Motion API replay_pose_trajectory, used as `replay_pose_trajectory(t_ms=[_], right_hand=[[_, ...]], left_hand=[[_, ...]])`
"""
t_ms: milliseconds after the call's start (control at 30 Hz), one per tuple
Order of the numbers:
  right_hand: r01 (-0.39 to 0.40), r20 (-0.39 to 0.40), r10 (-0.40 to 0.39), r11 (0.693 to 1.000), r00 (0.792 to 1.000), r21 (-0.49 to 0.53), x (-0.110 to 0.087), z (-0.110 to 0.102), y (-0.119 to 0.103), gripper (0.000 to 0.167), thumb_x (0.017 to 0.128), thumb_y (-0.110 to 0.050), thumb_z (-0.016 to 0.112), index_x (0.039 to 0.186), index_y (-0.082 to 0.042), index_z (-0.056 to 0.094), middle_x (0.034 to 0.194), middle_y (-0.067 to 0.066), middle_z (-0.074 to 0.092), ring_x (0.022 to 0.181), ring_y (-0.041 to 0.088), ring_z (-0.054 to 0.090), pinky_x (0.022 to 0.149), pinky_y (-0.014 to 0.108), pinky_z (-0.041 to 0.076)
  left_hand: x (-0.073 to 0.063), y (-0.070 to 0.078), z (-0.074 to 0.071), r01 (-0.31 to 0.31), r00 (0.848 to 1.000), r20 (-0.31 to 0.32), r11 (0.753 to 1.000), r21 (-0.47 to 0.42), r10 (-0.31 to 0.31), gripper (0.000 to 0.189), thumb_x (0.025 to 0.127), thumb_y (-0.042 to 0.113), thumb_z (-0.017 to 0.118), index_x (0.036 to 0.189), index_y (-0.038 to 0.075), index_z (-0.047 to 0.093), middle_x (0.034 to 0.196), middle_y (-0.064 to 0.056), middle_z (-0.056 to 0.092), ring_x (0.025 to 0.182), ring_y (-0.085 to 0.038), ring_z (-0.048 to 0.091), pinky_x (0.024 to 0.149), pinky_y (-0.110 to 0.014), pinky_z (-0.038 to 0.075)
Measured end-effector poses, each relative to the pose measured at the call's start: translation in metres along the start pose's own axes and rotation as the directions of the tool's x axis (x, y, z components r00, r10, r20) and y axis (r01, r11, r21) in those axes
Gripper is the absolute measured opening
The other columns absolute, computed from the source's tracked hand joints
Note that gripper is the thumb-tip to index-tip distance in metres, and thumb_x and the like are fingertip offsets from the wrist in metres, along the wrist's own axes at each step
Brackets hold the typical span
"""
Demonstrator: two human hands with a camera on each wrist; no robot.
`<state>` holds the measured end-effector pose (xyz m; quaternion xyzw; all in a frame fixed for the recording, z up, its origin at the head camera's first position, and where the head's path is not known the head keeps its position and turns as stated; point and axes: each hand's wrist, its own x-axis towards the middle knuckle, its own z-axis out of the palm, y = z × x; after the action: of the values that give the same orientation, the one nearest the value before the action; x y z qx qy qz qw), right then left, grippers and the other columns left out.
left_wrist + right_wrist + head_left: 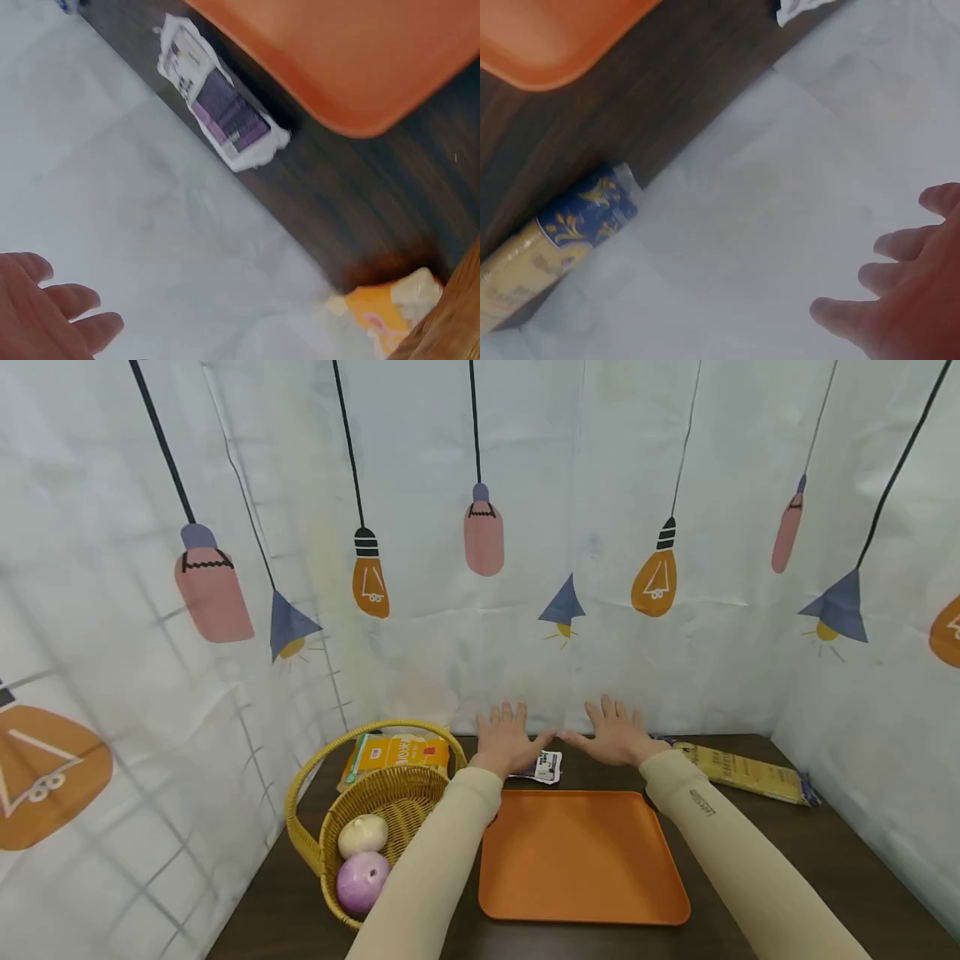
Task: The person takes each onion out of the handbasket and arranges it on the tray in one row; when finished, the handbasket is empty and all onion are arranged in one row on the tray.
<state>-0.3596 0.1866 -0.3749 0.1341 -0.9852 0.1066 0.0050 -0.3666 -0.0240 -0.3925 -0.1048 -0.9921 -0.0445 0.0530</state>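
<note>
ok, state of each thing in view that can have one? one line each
left hand: fingers spread, holding nothing
right hand: fingers spread, holding nothing
orange tray: lying flat, nothing visible on it
basket: handle up, loaded
pale round item: in basket, looks whole
purple round item: in basket, looks whole
white-and-purple packet: lying down, seal unclear
yellow packet: lying down, seal unclear
orange packet: behind basket, partly hidden, seal unclear
</note>
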Motion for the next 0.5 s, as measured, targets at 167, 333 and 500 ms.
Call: replay_pose_trajectory(t_ms=[167,333,500], right_hand=[[0.040,0.015,-0.040,0.999,0.999,0.029,-0.011,0.016,0.006,0.096,0.092,-0.072,0.038,0.155,-0.002,0.021,0.158,0.032,0.007,0.142,0.054,0.009,0.107,0.071,0.004],[0.060,0.067,-0.067,0.994,0.996,0.091,-0.022,0.037,0.013,0.094,0.093,-0.070,0.037,0.154,0.000,0.022,0.157,0.033,0.006,0.141,0.056,0.010,0.106,0.073,0.009],[0.055,0.067,-0.070,0.980,0.995,0.193,-0.032,0.056,0.011,0.089,0.096,-0.066,0.038,0.151,0.002,0.029,0.154,0.035,0.018,0.139,0.057,0.016,0.107,0.071,0.013]], left_hand=[[-0.013,0.003,0.000,-0.003,0.998,0.064,0.990,-0.143,0.013,0.091,0.092,0.076,0.023,0.157,0.014,0.019,0.160,-0.015,0.021,0.147,-0.035,0.017,0.112,-0.064,0.012],[-0.032,0.005,-0.003,-0.053,0.993,0.076,0.935,-0.352,0.085,0.076,0.096,0.066,0.037,0.149,0.012,0.041,0.146,-0.011,0.049,0.132,-0.030,0.046,0.106,-0.053,0.036],[-0.055,0.000,-0.002,-0.143,0.983,0.024,0.833,-0.535,0.184,0.049,0.101,0.046,0.047,0.133,0.012,0.060,0.124,-0.005,0.066,0.109,-0.021,0.063,0.091,-0.040,0.050]])
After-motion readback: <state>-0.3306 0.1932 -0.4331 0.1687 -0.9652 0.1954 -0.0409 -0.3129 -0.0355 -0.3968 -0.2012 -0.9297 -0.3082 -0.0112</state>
